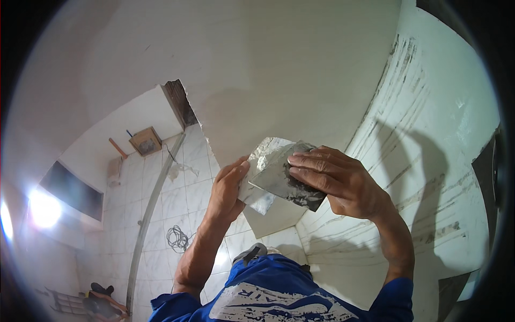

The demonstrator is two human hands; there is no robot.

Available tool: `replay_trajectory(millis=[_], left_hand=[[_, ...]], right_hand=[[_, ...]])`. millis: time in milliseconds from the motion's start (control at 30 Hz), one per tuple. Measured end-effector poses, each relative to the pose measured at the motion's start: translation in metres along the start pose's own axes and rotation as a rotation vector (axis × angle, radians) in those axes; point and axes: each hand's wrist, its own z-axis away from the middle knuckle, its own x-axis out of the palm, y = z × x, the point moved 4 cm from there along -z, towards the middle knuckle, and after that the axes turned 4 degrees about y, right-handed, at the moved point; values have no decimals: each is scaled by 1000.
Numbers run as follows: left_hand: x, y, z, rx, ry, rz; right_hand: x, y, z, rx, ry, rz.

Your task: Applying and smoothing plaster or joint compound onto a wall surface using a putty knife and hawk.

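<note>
My left hand [228, 188] grips a flat, pale plastering blade [248, 194] by its left edge. White putty [266, 149] is smeared over the top of this blade. My right hand [343, 182] is closed on a second blade, a grey, dark-stained putty knife [284, 185], with the fingers spread along its upper face. The putty knife lies across the pale blade and covers part of it; whether the two touch all along cannot be made out. Handles, if any, are hidden. Both hands are held up in front of my blue shirt [268, 279].
A large smooth plastered surface [300, 70] fills the upper middle, with a ragged edge at left. The right wall [375, 204] has grey streaks. On the tiled floor [196, 196] lie a cable coil [177, 239], a long straight bar [142, 236] and a wooden box [146, 141]. A lamp [45, 209] glares at left.
</note>
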Motion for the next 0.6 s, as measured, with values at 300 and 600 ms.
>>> replay_trajectory(millis=[300, 600], left_hand=[[1, 15, 7, 113, 6, -219], [-21, 31, 24, 160, 128, -186]], right_hand=[[17, 2, -2, -220, -278, 300], [-57, 13, -61, 154, 345, 210]])
